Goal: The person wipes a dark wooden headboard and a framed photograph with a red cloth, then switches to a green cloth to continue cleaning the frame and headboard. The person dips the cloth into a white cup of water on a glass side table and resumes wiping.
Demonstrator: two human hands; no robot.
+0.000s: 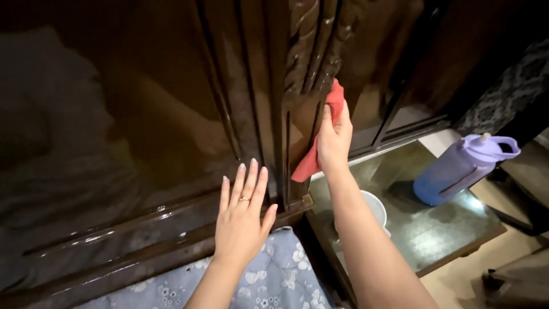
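Note:
My right hand (334, 137) presses a red cloth (320, 133) against the carved dark wooden post (306, 51) of a glossy headboard. The cloth hangs below my palm and pokes out above my fingers. My left hand (243, 214) lies flat, fingers spread, on the shiny brown headboard panel (143, 114) just left of the post, with a ring on one finger. It holds nothing.
A blue floral bedsheet (269, 280) lies below my left arm. To the right stands a glass-topped side table (446, 229) with a lilac water bottle (463, 166) lying tilted and a white cup (374, 206) partly behind my right forearm.

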